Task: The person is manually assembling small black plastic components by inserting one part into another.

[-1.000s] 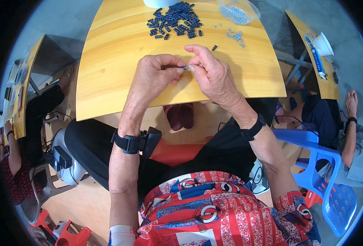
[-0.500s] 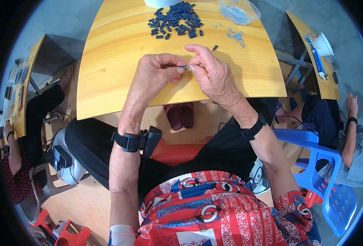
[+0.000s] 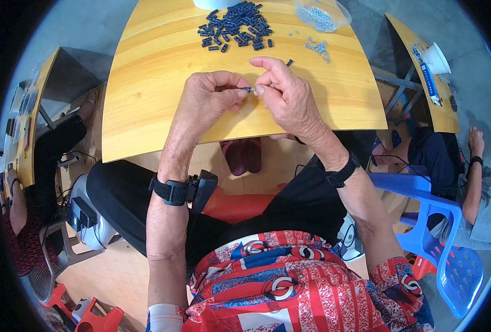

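Observation:
Above the near part of the wooden table (image 3: 145, 105), my two hands meet fingertip to fingertip. My left hand (image 3: 211, 98) is closed, pinching a small dark block (image 3: 246, 89) between thumb and forefinger. At the block's right end sits a tiny silver screw (image 3: 253, 89), partly covered by fingertips. The thumb and a finger of my right hand (image 3: 287, 98) pinch that screw, with the forefinger raised and bent. Just beyond the right hand a single dark block (image 3: 289, 62) lies on the table, with what looks like a screw in it.
A heap of small black blocks (image 3: 237, 25) lies at the far middle beside a white container (image 3: 216, 3). Loose silver screws (image 3: 318, 50) lie near a clear plastic tub (image 3: 324, 17) of more screws. Other people sit at side tables; a blue plastic chair (image 3: 450, 249) stands at right.
Both hands stay joined at the block and screw, with only slight finger movement on the right. The view has shifted a little.

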Available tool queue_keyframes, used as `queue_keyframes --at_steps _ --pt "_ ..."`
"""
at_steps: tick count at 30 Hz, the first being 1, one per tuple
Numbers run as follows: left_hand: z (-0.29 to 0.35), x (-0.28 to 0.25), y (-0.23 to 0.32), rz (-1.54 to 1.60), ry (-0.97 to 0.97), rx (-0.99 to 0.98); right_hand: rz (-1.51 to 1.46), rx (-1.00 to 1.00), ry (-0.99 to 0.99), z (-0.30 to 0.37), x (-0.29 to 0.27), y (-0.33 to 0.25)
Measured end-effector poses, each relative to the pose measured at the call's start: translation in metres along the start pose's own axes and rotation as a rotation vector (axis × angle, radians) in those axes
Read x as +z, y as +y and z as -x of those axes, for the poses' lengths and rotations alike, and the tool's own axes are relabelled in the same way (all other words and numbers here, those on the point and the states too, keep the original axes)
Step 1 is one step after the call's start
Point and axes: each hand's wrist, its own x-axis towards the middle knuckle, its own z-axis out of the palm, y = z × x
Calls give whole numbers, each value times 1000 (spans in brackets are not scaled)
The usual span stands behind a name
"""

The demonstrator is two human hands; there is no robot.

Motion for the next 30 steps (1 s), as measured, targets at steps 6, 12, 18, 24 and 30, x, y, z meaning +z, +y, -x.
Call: queue_keyframes --at_steps 6,12,18,24,30 --pt "0 2 1 0 -3 3 26 -4 -8 0 1 1" --pt "0 1 -1 -1 1 4 64 -33 3 1 2 -1" --pt "0 2 -2 -9 19 -6 74 -43 -5 0 3 0" --pt "0 7 -1 -120 64 33 83 -63 -20 -1 3 2" --pt "1 11 -1 -88 130 72 60 -69 -20 0 2 1"
